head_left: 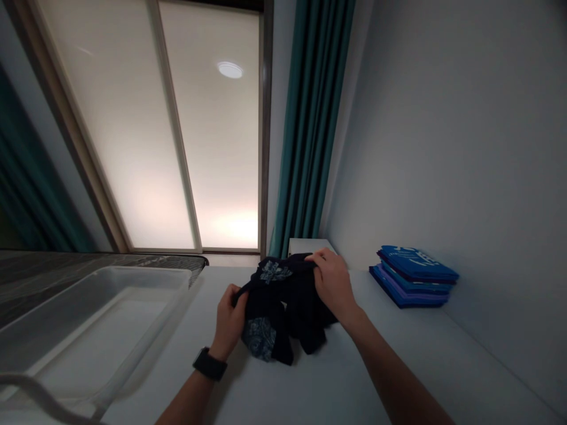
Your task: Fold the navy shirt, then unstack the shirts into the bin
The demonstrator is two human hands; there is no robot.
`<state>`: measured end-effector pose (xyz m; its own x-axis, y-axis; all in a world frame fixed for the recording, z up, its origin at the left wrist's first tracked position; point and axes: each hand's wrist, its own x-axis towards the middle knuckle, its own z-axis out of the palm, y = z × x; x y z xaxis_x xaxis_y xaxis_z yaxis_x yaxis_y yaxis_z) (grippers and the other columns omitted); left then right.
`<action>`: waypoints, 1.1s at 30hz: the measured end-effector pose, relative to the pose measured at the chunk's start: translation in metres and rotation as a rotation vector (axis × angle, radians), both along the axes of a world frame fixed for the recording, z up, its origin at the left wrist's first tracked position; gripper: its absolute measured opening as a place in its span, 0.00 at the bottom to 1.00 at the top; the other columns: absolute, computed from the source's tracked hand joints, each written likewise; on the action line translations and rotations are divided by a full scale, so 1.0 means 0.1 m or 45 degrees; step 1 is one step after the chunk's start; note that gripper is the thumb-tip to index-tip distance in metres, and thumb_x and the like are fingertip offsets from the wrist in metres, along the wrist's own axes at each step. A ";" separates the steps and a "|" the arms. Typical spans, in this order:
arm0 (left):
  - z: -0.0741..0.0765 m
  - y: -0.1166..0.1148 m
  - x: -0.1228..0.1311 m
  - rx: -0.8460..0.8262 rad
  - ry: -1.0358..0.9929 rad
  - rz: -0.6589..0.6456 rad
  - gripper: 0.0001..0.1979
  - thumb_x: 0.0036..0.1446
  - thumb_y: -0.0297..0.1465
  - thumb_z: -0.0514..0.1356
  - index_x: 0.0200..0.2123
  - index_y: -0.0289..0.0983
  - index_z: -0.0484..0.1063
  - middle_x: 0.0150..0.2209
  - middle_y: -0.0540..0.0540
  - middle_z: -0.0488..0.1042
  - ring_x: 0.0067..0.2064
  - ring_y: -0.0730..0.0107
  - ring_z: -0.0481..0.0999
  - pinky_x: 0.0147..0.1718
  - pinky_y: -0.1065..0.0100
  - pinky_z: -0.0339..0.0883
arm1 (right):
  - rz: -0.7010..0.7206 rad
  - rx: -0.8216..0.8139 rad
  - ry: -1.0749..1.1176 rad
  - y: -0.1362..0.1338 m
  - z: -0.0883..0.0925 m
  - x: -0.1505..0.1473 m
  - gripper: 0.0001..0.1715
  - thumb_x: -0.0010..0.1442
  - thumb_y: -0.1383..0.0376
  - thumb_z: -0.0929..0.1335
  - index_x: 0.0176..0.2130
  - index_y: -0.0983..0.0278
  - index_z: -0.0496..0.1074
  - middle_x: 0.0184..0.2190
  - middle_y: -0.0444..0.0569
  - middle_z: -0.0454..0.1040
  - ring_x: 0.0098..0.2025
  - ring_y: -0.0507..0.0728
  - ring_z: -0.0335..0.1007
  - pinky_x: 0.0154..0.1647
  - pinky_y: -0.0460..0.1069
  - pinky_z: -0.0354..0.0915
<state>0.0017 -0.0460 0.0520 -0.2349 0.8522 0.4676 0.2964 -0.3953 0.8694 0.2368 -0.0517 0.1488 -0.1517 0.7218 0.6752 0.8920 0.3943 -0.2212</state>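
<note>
A dark navy garment [287, 307] with pale patterned patches lies crumpled on the white table [336, 378]. My left hand [229, 321], with a black watch on its wrist, is closed on the garment's left edge. My right hand [331, 282] grips the garment's upper right part, fingers curled over the cloth. Both hands hold the cloth slightly bunched, low over the tabletop.
A stack of folded blue and purple clothes [414, 275] sits at the right against the wall. A clear plastic bin [88, 330] stands at the left. Behind are a frosted window [177, 136], a teal curtain [310, 130] and a small white box [305, 245].
</note>
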 end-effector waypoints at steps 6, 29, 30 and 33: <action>-0.09 0.19 -0.09 -0.175 -0.127 0.077 0.18 0.57 0.47 0.53 0.24 0.39 0.62 0.24 0.52 0.65 0.29 0.68 0.66 0.29 0.69 0.62 | 0.142 -0.698 -0.175 0.03 -1.08 0.06 0.21 0.61 0.63 0.65 0.53 0.62 0.68 0.47 0.53 0.74 0.48 0.61 0.70 0.49 0.55 0.62; -0.14 -0.09 0.57 0.202 1.669 -0.232 0.20 0.61 0.27 0.53 0.54 0.48 0.68 0.56 0.41 0.69 0.57 0.53 0.66 0.56 0.46 0.55 | 0.609 -0.199 -0.075 -0.74 -0.81 -0.65 0.22 0.52 0.73 0.61 0.47 0.61 0.68 0.37 0.49 0.65 0.42 0.60 0.60 0.48 0.57 0.58; -0.17 -0.07 0.59 0.222 1.680 -0.246 0.21 0.60 0.27 0.54 0.55 0.49 0.67 0.58 0.43 0.68 0.59 0.53 0.64 0.58 0.46 0.53 | 0.636 -0.228 -0.114 -0.78 -0.75 -0.73 0.23 0.50 0.72 0.62 0.47 0.61 0.68 0.37 0.49 0.65 0.43 0.60 0.59 0.48 0.57 0.58; -0.23 -0.03 0.62 0.233 1.614 -0.287 0.25 0.56 0.26 0.58 0.55 0.54 0.66 0.60 0.47 0.66 0.61 0.55 0.63 0.60 0.46 0.51 | 0.668 -0.285 -0.115 -0.81 -0.63 -0.84 0.22 0.47 0.72 0.63 0.43 0.60 0.69 0.38 0.49 0.64 0.44 0.60 0.59 0.49 0.57 0.57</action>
<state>0.0636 -0.0494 0.0288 0.5927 0.7152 0.3703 0.7788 -0.6261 -0.0372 0.1525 -0.1330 0.0856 -0.5776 0.6586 0.4823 0.6089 0.7411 -0.2827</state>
